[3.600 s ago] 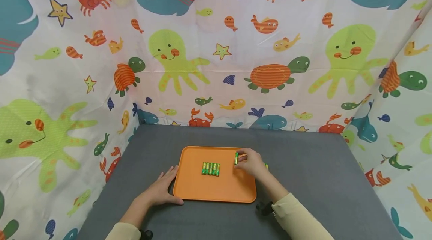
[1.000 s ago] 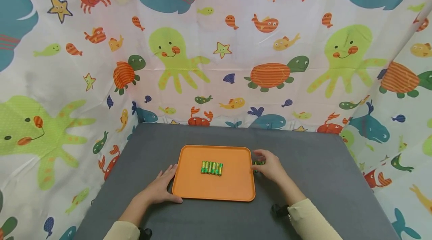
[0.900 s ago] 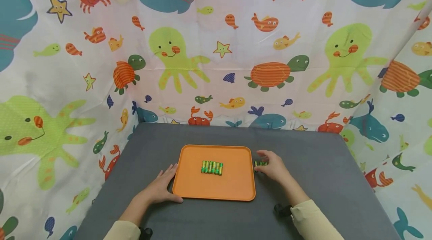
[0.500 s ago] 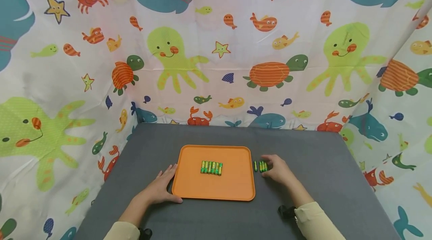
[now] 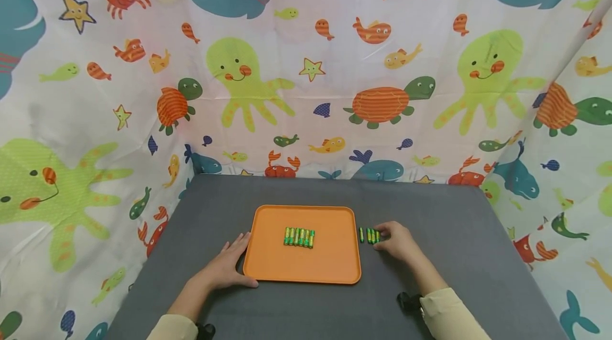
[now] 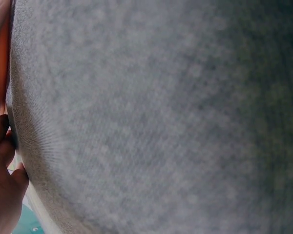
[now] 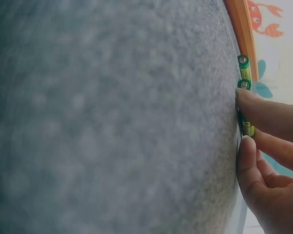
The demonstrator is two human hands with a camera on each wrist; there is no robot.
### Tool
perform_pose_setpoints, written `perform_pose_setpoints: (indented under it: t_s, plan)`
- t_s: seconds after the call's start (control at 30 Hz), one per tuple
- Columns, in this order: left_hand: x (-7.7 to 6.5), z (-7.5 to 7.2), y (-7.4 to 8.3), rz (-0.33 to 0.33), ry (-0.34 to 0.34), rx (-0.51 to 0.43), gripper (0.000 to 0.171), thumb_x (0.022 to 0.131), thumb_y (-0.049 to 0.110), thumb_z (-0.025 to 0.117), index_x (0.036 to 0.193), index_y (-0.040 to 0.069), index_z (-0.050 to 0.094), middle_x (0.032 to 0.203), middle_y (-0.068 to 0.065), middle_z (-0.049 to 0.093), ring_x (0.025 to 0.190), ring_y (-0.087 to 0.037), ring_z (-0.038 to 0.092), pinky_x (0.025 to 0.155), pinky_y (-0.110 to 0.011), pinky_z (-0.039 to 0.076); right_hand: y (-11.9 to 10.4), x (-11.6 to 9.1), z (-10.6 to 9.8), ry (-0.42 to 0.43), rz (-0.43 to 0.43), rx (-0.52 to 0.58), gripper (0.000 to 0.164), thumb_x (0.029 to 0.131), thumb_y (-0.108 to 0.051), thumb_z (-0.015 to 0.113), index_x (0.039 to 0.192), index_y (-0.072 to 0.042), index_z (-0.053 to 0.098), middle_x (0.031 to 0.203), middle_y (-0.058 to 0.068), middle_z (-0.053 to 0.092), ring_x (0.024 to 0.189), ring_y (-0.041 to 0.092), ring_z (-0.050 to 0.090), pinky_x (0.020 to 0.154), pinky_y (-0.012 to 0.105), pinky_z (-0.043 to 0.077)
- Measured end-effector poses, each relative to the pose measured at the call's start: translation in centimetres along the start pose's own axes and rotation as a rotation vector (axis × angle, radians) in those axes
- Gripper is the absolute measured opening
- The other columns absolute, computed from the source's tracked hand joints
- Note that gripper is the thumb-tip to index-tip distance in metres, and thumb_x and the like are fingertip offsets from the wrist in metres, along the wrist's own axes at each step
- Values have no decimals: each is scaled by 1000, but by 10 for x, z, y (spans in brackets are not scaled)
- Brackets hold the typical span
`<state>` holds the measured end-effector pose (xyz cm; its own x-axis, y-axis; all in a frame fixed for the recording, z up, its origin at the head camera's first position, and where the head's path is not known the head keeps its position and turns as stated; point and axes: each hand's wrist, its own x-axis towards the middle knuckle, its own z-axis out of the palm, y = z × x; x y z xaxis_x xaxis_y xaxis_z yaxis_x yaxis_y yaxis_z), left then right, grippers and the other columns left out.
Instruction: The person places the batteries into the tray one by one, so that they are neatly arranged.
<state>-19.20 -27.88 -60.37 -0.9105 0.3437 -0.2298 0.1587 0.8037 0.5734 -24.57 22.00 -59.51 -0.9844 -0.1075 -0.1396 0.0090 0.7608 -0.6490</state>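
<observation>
My left hand (image 5: 222, 270) rests by the left edge of an orange tray (image 5: 334, 268), fingers extended along it and thumb at the near corner. On the tray lies a row of several green-and-yellow batteries (image 5: 299, 237), side by side. Right of the tray my right hand (image 5: 400, 241) has thumb and fingertips round the end battery of a small group. Two batteries of this group stand out to its left, a lone one (image 5: 362, 235) and one beside the fingers (image 5: 370, 236). In the right wrist view a battery (image 7: 247, 127) shows between thumb and fingers.
A grey cloth covers the table (image 5: 306, 313). Behind and at both sides hangs a white curtain (image 5: 287, 159) printed with sea animals. A dark wrist device (image 5: 408, 303) sits at the right sleeve.
A battery held over the tray earlier now lies at the right end of the row. My right hand has moved right of the tray, then slid along the loose batteries; the left stays put.
</observation>
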Motion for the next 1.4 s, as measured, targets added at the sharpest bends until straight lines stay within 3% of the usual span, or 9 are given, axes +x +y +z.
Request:
perform_pose_setpoints:
  t_s: [0.37,0.67,1.07,1.4]
  plan:
    - [0,2,-2,4,3,0,138,60,68,87,164,13,13,170,-6,14,158,-27,11,125,-59,5,0,-2,-9,20,11,44,50,76,-18,89,121,-3,71,104,10,73,96,25,68,74,40,57]
    - [1,2,-3,3,-5,0,138,61,69,86,164,13,13,170,-6,14,158,-28,11,125,-59,5,-29,-3,-10,37,12,162,53,80,-15,86,127,-1,67,100,10,75,87,20,70,67,33,58]
    - [0,2,-1,11,-3,-2,137,62,67,87,164,13,13,170,-6,14,158,-28,11,125,-60,5,-67,2,7,17,-30,188,51,81,-13,85,128,-4,67,99,5,74,86,18,68,63,32,57]
    - [-1,-2,0,14,-13,-7,136,62,66,87,164,12,13,170,-7,14,157,-30,12,125,-61,7,-91,4,33,1,-96,194,50,78,-11,87,124,-4,70,101,4,75,91,19,70,74,36,60]
